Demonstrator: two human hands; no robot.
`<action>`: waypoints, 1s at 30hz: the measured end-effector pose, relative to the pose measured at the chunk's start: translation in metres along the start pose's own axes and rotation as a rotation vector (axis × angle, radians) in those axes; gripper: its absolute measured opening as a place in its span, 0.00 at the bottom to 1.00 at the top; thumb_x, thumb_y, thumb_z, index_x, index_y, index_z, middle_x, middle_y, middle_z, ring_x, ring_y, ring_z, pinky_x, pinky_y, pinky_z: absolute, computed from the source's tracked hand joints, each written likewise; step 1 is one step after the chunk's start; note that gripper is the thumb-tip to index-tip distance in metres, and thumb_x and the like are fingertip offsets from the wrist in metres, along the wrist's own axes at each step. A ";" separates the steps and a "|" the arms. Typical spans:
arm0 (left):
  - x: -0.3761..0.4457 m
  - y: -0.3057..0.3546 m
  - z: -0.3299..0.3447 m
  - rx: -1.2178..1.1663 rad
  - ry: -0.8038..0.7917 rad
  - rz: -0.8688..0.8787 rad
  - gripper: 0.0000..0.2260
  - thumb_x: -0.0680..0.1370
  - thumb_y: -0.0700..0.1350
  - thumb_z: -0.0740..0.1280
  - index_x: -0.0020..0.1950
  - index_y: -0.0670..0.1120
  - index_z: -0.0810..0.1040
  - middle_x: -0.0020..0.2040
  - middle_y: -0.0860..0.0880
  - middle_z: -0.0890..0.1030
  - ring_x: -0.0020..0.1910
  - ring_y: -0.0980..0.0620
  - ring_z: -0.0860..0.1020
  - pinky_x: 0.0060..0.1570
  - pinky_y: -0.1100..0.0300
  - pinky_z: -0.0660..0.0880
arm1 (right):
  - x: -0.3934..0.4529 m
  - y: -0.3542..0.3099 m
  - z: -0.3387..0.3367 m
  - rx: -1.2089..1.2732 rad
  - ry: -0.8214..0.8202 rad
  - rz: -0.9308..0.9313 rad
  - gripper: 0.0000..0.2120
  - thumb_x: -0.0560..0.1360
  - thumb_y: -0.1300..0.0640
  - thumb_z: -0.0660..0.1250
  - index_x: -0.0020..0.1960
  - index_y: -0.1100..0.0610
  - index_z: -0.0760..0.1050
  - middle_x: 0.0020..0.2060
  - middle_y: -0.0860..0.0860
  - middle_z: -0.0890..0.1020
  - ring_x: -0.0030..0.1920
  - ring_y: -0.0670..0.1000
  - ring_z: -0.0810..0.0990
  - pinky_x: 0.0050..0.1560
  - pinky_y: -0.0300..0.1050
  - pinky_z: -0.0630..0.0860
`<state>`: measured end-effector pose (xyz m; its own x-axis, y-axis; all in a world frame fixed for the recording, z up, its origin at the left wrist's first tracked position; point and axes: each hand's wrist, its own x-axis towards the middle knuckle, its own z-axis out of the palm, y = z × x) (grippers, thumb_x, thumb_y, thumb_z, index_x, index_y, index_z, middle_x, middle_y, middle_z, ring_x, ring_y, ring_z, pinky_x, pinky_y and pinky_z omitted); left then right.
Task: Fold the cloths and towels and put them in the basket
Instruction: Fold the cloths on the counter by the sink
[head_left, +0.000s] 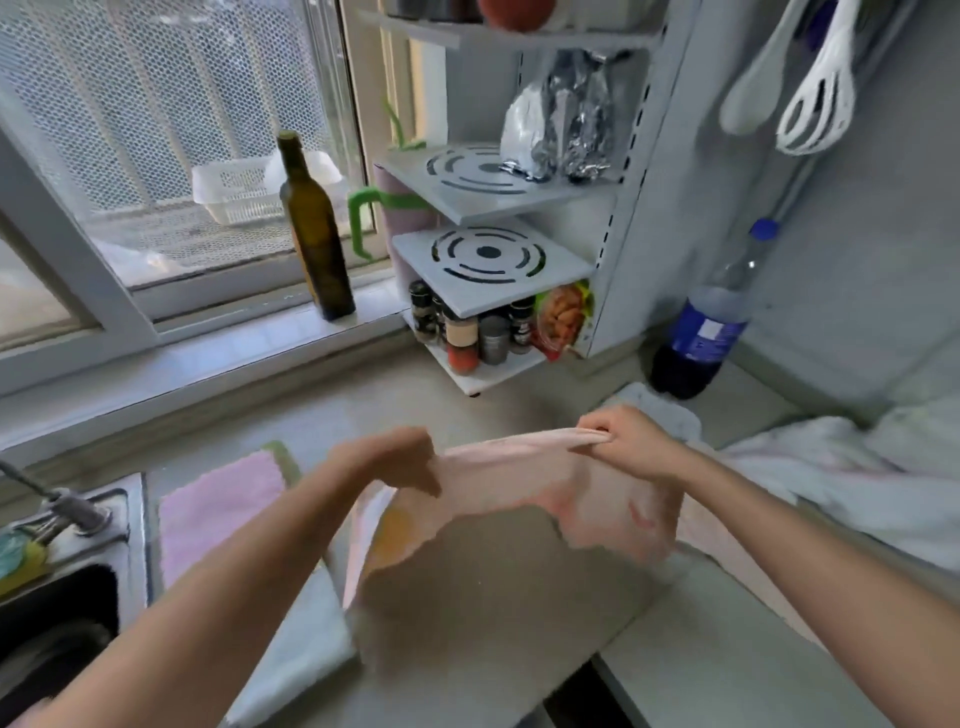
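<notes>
At far left, well clear of the left hand (395, 460), a steel sink (67, 597) is set into the pale tabletop (519, 582), with a metal tap base (78, 512) on its rim. Between the sink and the left hand lies a flat pink fluffy cloth (218, 512) with a green edge showing at its far corner; a pale folded towel (291, 644) lies nearer the camera, under the left forearm.

Beyond the left hand, on the window ledge, stands a tall dark green glass bottle (314, 234). A white perforated plastic basket (236, 189) sits outside the window pane, well apart from both hands.

The left hand is closed, fingers pressed together on the upper left edge of a thin pale pink cloth (545, 499), which is lifted off the tabletop. The cloth is blurred; its lower edge hangs loose and an orange patch shows near the left side.

Beyond the cloth stands a white tiered shelf rack (493, 260) with spice jars (467, 332) on its lowest level.

The right hand (631, 441) pinches the upper right edge of the same cloth between thumb and fingers, the edge stretched taut between the two hands.

Beyond the right hand stands a blue-labelled plastic bottle (706, 322). To its right a heap of white towels (831, 478) lies on the tabletop. White plastic utensils (815, 93) hang on the wall above.
</notes>
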<state>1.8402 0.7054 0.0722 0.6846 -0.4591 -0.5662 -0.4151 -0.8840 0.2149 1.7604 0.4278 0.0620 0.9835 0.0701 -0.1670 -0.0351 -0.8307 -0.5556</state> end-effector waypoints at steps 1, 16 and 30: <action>0.002 0.003 0.000 -0.013 0.015 -0.026 0.14 0.76 0.47 0.69 0.53 0.38 0.80 0.43 0.46 0.76 0.39 0.48 0.73 0.36 0.61 0.70 | -0.004 0.006 -0.004 -0.025 -0.007 0.017 0.10 0.68 0.44 0.65 0.39 0.50 0.79 0.34 0.47 0.81 0.38 0.47 0.79 0.41 0.50 0.75; 0.015 0.042 -0.016 -0.217 0.687 0.069 0.10 0.77 0.42 0.67 0.40 0.39 0.81 0.36 0.44 0.78 0.37 0.44 0.76 0.33 0.58 0.67 | -0.033 0.057 -0.038 -0.058 0.239 0.186 0.16 0.70 0.71 0.60 0.36 0.51 0.76 0.38 0.52 0.78 0.42 0.56 0.76 0.40 0.47 0.69; 0.021 0.015 0.109 0.076 0.181 0.103 0.08 0.77 0.43 0.64 0.44 0.44 0.83 0.44 0.45 0.82 0.44 0.43 0.79 0.43 0.57 0.74 | -0.115 0.080 0.060 -0.258 -0.163 0.076 0.19 0.70 0.71 0.58 0.54 0.56 0.78 0.53 0.50 0.80 0.55 0.52 0.75 0.54 0.47 0.72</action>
<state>1.7827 0.6919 -0.0229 0.7294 -0.5613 -0.3909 -0.5280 -0.8254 0.1999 1.6339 0.3867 -0.0120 0.9377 0.0730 -0.3396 -0.0403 -0.9482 -0.3152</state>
